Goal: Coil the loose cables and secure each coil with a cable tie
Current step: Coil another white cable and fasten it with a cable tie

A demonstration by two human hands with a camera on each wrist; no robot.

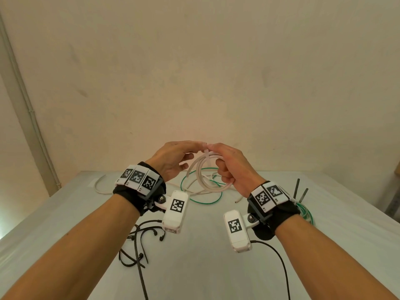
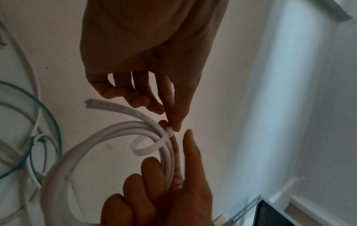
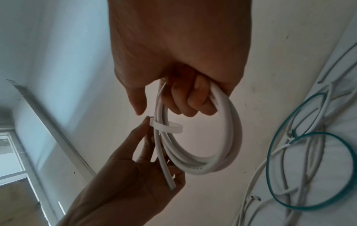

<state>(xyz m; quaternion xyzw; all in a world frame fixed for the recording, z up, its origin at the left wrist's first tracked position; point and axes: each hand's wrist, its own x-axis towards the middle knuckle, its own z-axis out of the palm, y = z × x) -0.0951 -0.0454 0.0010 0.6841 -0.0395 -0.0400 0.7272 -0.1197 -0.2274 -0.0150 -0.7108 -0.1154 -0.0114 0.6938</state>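
Pale plaster wall rises behind a white table (image 1: 216, 267), and both hands are raised above the table's far half. No container shows in any view; the only thing that encloses anything is a white cable tie (image 2: 148, 146), looped loosely round the strands of a white cable coil (image 1: 205, 178).

The right hand (image 1: 233, 167) has its three lower fingers (image 3: 185, 99) curled through the coil and gripping the bundle, while its thumb and forefinger meet at the tie's head, at the top of the coil. The left hand (image 1: 173, 161) comes in from the other side with its fingers mostly straight and slightly spread; its forefinger tip touches the tie just beside the right fingertips, and its other fingers lie along the coil's strands. One cut end of the cable sticks out free past the left palm.

Below the fingers, on the table, lie a green cable (image 1: 201, 200) in loose rings tangled with more loose white cable (image 1: 101, 189). Nearer the person, under the left wrist, lies a scatter of black cable ties (image 1: 138, 241); a few more stand beside the right wrist, with a green coil partly hidden behind that wristband.

Whether the tie's tail has passed through its head cannot be made out, as the fingertips cover that spot.
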